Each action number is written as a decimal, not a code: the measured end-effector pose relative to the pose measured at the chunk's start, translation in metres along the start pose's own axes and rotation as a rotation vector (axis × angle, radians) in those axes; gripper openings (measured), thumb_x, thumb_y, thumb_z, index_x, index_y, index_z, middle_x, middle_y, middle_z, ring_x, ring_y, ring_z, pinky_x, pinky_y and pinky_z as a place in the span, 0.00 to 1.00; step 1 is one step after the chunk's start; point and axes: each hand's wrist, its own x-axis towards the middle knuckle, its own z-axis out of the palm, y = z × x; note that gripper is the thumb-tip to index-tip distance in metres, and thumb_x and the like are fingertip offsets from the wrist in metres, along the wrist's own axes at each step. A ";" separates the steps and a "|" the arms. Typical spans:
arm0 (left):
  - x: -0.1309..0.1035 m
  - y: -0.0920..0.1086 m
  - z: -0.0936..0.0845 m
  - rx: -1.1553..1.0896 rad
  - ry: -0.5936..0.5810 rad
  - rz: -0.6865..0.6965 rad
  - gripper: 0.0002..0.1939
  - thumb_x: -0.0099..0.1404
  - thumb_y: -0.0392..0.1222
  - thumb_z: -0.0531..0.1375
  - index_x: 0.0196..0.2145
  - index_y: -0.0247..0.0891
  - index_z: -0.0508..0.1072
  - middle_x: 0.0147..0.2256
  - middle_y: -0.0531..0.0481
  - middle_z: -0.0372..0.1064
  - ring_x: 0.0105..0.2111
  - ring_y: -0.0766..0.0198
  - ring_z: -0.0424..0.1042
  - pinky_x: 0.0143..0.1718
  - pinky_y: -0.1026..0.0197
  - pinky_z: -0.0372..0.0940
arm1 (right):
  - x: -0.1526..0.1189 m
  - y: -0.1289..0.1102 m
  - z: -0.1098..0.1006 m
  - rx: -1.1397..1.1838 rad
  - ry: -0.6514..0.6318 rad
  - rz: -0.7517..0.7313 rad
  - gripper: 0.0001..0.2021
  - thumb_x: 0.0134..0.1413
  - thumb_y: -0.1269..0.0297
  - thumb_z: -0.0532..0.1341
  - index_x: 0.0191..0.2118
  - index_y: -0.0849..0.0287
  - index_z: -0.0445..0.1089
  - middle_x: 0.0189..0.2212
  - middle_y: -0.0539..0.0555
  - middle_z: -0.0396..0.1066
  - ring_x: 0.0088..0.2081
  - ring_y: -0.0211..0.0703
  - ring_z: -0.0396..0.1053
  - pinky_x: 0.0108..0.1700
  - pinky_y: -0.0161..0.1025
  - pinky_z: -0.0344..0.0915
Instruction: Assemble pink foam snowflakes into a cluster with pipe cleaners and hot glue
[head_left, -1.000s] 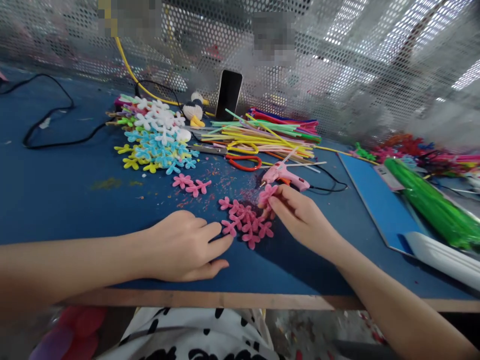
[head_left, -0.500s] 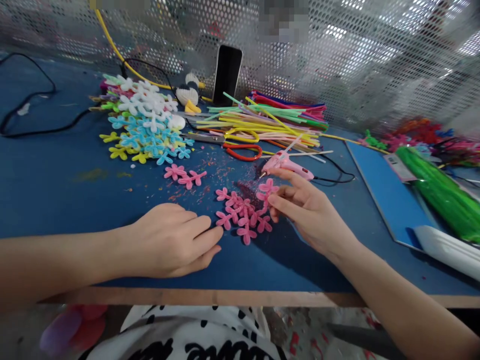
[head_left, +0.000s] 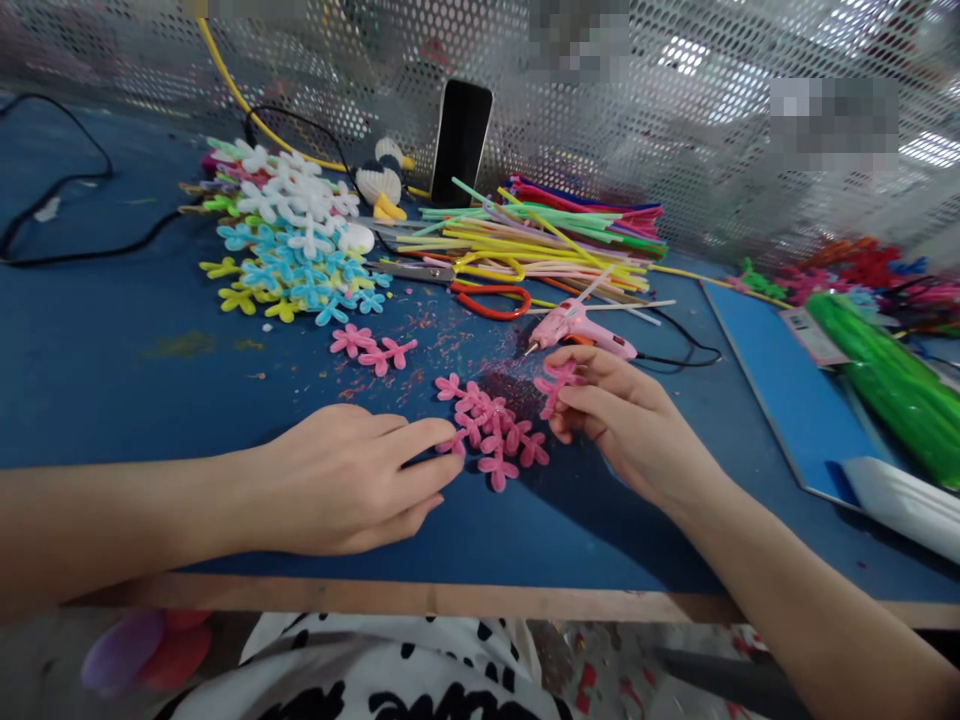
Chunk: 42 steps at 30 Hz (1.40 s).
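On the blue table a pink pipe-cleaner snowflake [head_left: 493, 428] lies flat, its arms ending in looped petals. My left hand [head_left: 375, 480] rests at its left side, fingertips closed on one looped arm. To the right, my right hand [head_left: 622, 415] pinches a separate pink pipe-cleaner branch [head_left: 553, 385] between thumb and fingers, just off the snowflake. A pink glue gun [head_left: 581, 328] lies right behind that hand, a glue stick poking from it. Two loose pink branches [head_left: 373, 350] lie beyond my left hand.
Scissors [head_left: 487, 285] with red and yellow handles lie before a heap of coloured pipe cleaners [head_left: 540, 235]. Finished snowflakes [head_left: 292, 240] are piled at the left. A phone [head_left: 461, 143] leans on the perforated metal screen. A blue board [head_left: 787, 390] and green bundle [head_left: 885, 385] sit right.
My right hand has drawn the pink branch slightly right, away from the snowflake. My left hand has moved right, its fingertips now on the snowflake's left arm.
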 end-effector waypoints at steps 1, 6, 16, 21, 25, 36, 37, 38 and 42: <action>0.000 0.000 0.000 0.002 0.002 0.004 0.15 0.73 0.41 0.52 0.52 0.39 0.70 0.51 0.43 0.72 0.28 0.65 0.71 0.23 0.60 0.61 | 0.001 0.001 0.000 0.002 -0.001 -0.005 0.13 0.50 0.63 0.68 0.43 0.56 0.70 0.23 0.46 0.69 0.23 0.37 0.68 0.25 0.36 0.65; 0.001 0.000 0.000 0.004 0.018 0.011 0.14 0.72 0.41 0.51 0.51 0.39 0.72 0.51 0.44 0.72 0.27 0.65 0.71 0.22 0.59 0.60 | 0.005 0.008 -0.003 -0.031 -0.001 -0.052 0.12 0.53 0.59 0.70 0.38 0.60 0.72 0.24 0.48 0.70 0.24 0.35 0.68 0.27 0.34 0.65; 0.001 0.000 -0.002 -0.002 0.014 0.022 0.15 0.73 0.40 0.49 0.50 0.39 0.73 0.50 0.45 0.74 0.28 0.63 0.73 0.23 0.58 0.61 | 0.009 0.010 -0.003 -0.108 0.028 -0.065 0.16 0.53 0.60 0.70 0.46 0.61 0.76 0.25 0.49 0.71 0.23 0.34 0.67 0.24 0.32 0.65; 0.000 0.000 0.000 0.000 0.021 -0.003 0.15 0.72 0.40 0.51 0.51 0.38 0.72 0.51 0.43 0.73 0.28 0.64 0.72 0.23 0.60 0.62 | 0.009 0.010 0.003 -0.142 0.037 -0.029 0.18 0.52 0.59 0.70 0.46 0.63 0.76 0.21 0.48 0.70 0.19 0.32 0.65 0.20 0.32 0.61; -0.001 -0.001 0.002 -0.001 0.017 -0.026 0.15 0.72 0.42 0.52 0.53 0.39 0.72 0.51 0.42 0.73 0.29 0.63 0.72 0.23 0.60 0.62 | 0.009 0.009 0.005 -0.168 0.021 -0.034 0.19 0.52 0.58 0.70 0.46 0.63 0.76 0.19 0.47 0.69 0.17 0.32 0.64 0.18 0.31 0.58; -0.002 0.000 0.001 0.020 0.017 -0.031 0.16 0.73 0.43 0.51 0.53 0.40 0.72 0.51 0.43 0.73 0.29 0.61 0.74 0.23 0.59 0.62 | 0.008 0.008 0.005 -0.225 0.007 -0.040 0.19 0.52 0.58 0.70 0.47 0.64 0.75 0.19 0.47 0.69 0.18 0.32 0.64 0.20 0.31 0.61; -0.002 0.000 0.002 0.017 0.016 -0.031 0.16 0.73 0.43 0.51 0.53 0.40 0.72 0.51 0.43 0.73 0.29 0.61 0.74 0.23 0.59 0.62 | 0.008 0.008 0.005 -0.231 0.008 -0.040 0.19 0.52 0.58 0.69 0.47 0.64 0.75 0.19 0.47 0.69 0.18 0.32 0.64 0.20 0.31 0.61; -0.002 0.000 0.002 0.017 0.016 -0.033 0.16 0.73 0.43 0.51 0.53 0.40 0.72 0.51 0.43 0.73 0.30 0.60 0.74 0.23 0.59 0.62 | 0.008 0.008 0.005 -0.239 0.008 -0.039 0.19 0.52 0.59 0.69 0.47 0.64 0.75 0.19 0.47 0.69 0.18 0.32 0.64 0.20 0.31 0.62; -0.002 0.000 0.002 0.019 0.027 -0.042 0.16 0.73 0.43 0.51 0.53 0.40 0.72 0.50 0.43 0.74 0.29 0.60 0.74 0.23 0.59 0.63 | 0.008 0.009 0.005 -0.271 0.006 -0.045 0.17 0.53 0.60 0.68 0.47 0.63 0.76 0.18 0.47 0.69 0.17 0.33 0.63 0.20 0.32 0.62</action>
